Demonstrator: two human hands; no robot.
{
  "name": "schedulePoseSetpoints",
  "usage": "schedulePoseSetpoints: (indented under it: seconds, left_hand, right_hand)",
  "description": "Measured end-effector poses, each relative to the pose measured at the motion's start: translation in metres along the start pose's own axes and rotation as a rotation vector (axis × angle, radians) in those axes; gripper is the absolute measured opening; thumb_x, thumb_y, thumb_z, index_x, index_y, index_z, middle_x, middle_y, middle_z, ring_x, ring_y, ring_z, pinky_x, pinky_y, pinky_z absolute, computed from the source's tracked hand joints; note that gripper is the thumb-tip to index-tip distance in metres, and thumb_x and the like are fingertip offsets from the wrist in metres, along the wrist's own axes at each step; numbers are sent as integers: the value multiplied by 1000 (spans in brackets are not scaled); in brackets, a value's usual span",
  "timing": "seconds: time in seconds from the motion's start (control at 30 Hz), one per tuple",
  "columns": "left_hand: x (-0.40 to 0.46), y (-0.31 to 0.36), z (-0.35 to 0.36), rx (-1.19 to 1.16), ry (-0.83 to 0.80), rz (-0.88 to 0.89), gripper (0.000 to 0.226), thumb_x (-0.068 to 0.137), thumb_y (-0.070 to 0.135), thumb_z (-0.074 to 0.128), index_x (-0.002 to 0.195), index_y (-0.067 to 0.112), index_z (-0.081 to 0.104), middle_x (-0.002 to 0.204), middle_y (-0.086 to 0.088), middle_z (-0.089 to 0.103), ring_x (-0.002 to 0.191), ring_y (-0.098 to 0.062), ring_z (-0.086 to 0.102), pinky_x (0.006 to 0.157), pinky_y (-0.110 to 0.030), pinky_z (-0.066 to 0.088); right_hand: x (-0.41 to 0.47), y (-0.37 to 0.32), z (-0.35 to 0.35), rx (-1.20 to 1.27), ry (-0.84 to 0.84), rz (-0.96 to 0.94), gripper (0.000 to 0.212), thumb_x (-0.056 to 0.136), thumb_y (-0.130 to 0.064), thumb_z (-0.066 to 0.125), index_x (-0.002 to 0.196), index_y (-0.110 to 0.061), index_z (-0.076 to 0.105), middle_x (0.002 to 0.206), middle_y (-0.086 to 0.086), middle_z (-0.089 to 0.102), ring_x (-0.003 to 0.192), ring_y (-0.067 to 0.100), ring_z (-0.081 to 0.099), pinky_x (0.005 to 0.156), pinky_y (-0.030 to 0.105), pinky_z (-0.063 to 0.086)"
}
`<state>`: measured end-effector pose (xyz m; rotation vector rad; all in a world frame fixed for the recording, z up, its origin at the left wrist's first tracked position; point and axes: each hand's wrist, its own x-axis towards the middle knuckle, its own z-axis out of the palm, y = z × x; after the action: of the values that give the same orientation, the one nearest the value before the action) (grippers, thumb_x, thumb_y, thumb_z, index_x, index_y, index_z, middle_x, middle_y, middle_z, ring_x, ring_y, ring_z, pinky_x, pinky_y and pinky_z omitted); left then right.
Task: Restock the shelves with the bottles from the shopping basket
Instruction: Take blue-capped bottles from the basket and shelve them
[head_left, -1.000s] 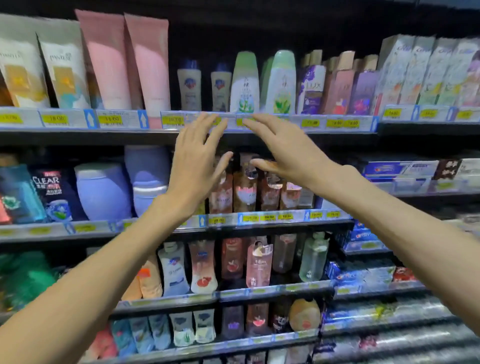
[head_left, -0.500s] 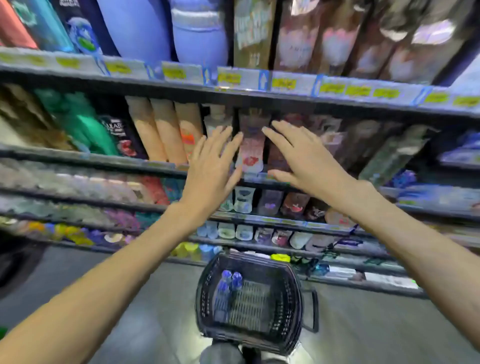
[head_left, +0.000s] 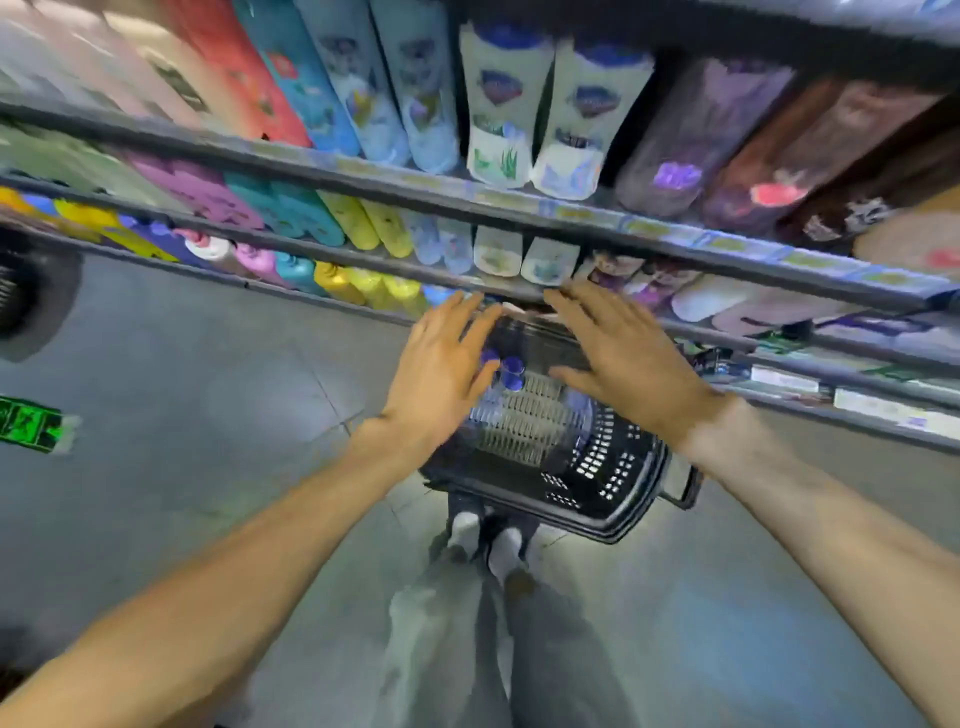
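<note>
Head view: left hand (head_left: 441, 374), right hand (head_left: 628, 358) both flat-fingered, empty, over black plastic mesh shopping basket (head_left: 597, 467). Advice: grip blue-capped bottles (head_left: 506, 369) by body, lift upright.

We see a black slotted shopping basket (head_left: 597, 467) sitting on the grey floor just before the shelves (head_left: 519, 200). Two blue-capped bottles (head_left: 506, 371) stand upright at its left side. The shelves are packed with blurred, colourful bottles.

Cool, even store light falls from above; the grey floor (head_left: 182, 389) shows only soft shadows. Motion blur smears the whole picture, worst on the shelves (head_left: 519, 200), whose rails bow and stretch toward the wide-angle edges.
</note>
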<state>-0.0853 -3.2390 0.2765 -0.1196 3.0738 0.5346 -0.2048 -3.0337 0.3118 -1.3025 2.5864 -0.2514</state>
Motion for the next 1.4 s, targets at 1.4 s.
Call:
schedulePoseSetpoints:
  seconds: [1.4]
  left_hand:
    - [-1, -127, 428, -418, -171, -590, 64, 82, 2, 78, 136, 23, 50, 137, 8, 51, 127, -11, 46, 112, -31, 43]
  right_hand:
    - [79, 93, 510, 680, -283, 744, 69, 92, -23, 74, 152, -23, 39, 145, -1, 57, 91, 4, 59, 66, 10, 46]
